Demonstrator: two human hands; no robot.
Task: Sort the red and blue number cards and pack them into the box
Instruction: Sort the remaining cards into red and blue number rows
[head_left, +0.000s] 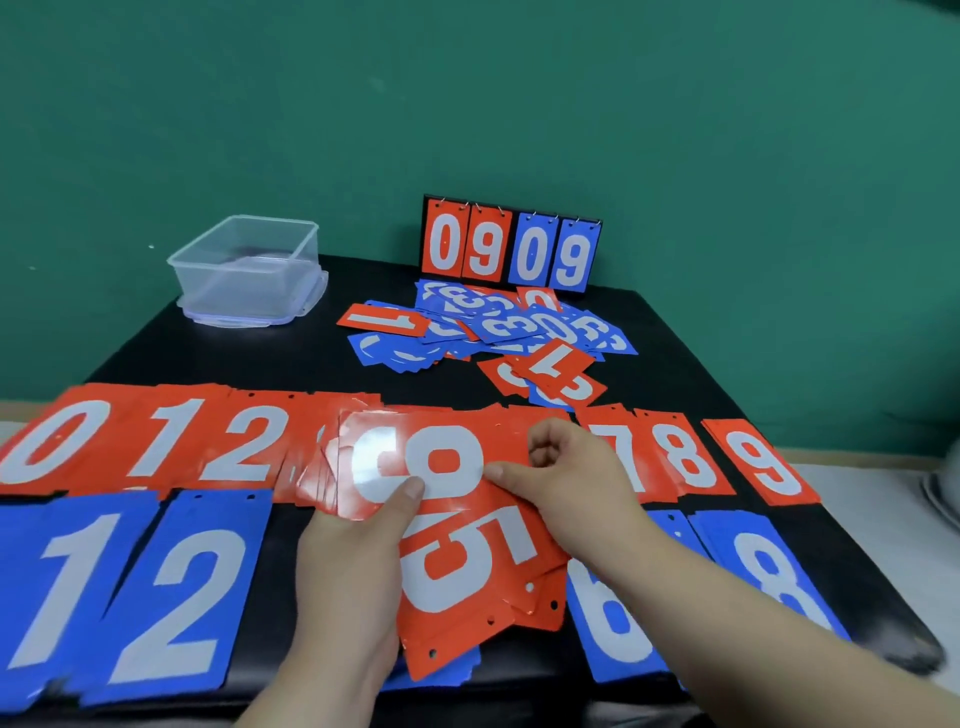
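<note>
- Sorting looks about halfway: a red row (171, 441) and a blue row (171, 587) lie along the near edge of the counter (753, 374), but a mixed pile (498, 332) waits by the scoreboard (511, 249).
- The box (234, 286) stands far left and looks empty, so nothing is packed.
- My left grip (353, 551) clamps a fanned red stack (462, 571); my right grip (576, 467) pinches its top cards.
- The cards look thin, glossy and hole-punched.

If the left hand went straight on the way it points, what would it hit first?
Probably the row of red cards just beyond the fanned red cards the left hand grips; past that, the loose pile. Depth is unclear.
</note>
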